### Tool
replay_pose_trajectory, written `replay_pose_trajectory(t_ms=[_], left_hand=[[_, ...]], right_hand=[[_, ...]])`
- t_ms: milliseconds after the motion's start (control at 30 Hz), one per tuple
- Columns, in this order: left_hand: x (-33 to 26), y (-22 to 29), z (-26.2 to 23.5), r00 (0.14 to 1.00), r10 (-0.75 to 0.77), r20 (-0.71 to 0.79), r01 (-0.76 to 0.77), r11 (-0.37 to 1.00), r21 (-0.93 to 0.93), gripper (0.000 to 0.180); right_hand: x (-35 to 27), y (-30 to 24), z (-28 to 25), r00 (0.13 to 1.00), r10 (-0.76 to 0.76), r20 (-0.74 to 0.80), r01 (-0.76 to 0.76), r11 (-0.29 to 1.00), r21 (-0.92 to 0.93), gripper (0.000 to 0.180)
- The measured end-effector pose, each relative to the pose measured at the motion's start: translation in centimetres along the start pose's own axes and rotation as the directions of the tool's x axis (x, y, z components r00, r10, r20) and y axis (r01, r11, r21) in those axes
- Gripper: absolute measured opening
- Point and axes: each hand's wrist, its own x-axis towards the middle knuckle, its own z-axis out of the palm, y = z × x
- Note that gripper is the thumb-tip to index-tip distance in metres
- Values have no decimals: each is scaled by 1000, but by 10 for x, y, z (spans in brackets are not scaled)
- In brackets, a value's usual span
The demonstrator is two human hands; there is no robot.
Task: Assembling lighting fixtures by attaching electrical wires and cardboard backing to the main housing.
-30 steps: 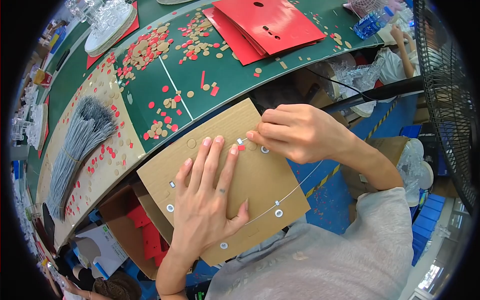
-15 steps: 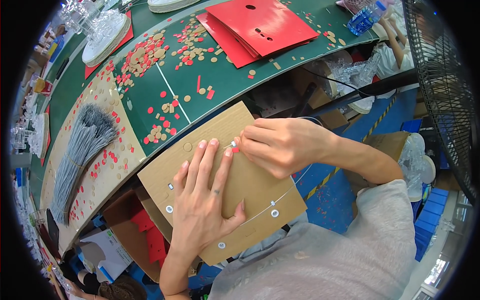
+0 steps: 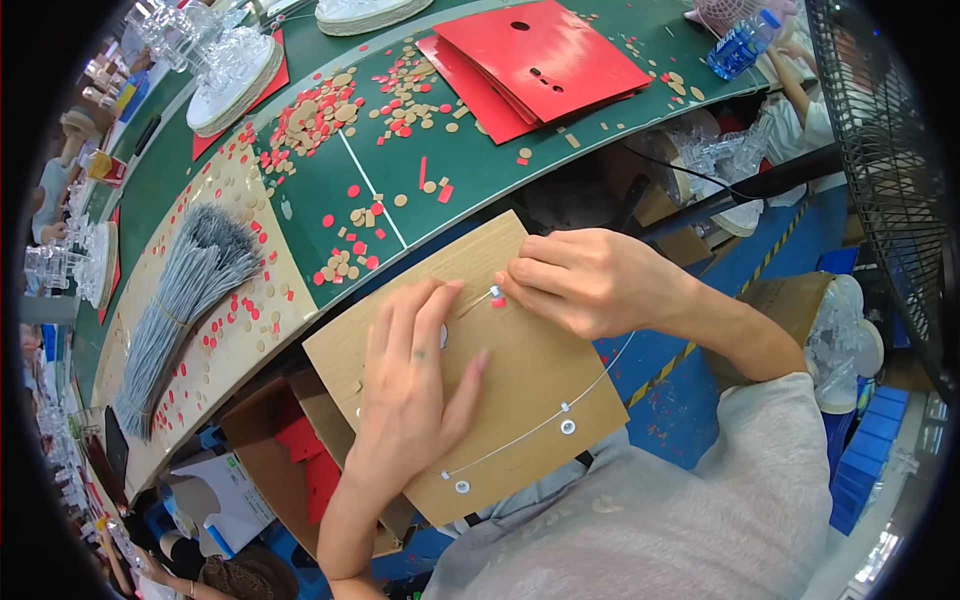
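Note:
A brown cardboard sheet (image 3: 520,370) with small round holes rests on my lap against the green table's (image 3: 470,170) near edge. My left hand (image 3: 410,390) lies flat on it, fingers spread, pressing it down. At a hole near the sheet's top, my right hand (image 3: 590,280) pinches the end of a thin grey cord (image 3: 540,425). The cord runs across the sheet's lower part through white eyelets and up to that hand.
A bundle of grey cords (image 3: 175,310) lies at the left on the table. Red and tan punched discs (image 3: 350,250) are scattered about. A stack of red card sheets (image 3: 530,60) lies at the back, and clear plastic pieces (image 3: 225,60) at far left. A black fan grille (image 3: 890,150) stands at right.
The view has shifted slightly. My right hand has moved a little right along the sheet's top with the cord end. My left hand stays flat on the cardboard.

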Motion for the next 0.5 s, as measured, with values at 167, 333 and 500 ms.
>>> replay_pose_trajectory(t_ms=[167,333,500], left_hand=[[27,-11,13,989,143,-25,-133,964,228,23],[28,-15,7,972,232,-47,-220,959,178,21],[20,-25,-11,978,195,-68,-186,975,123,22]], right_hand=[[2,-27,-9,989,129,-70,-130,991,-11,30],[1,-74,7,942,305,-142,-281,945,166,37],[5,-81,9,928,345,-138,-332,937,111,40]])
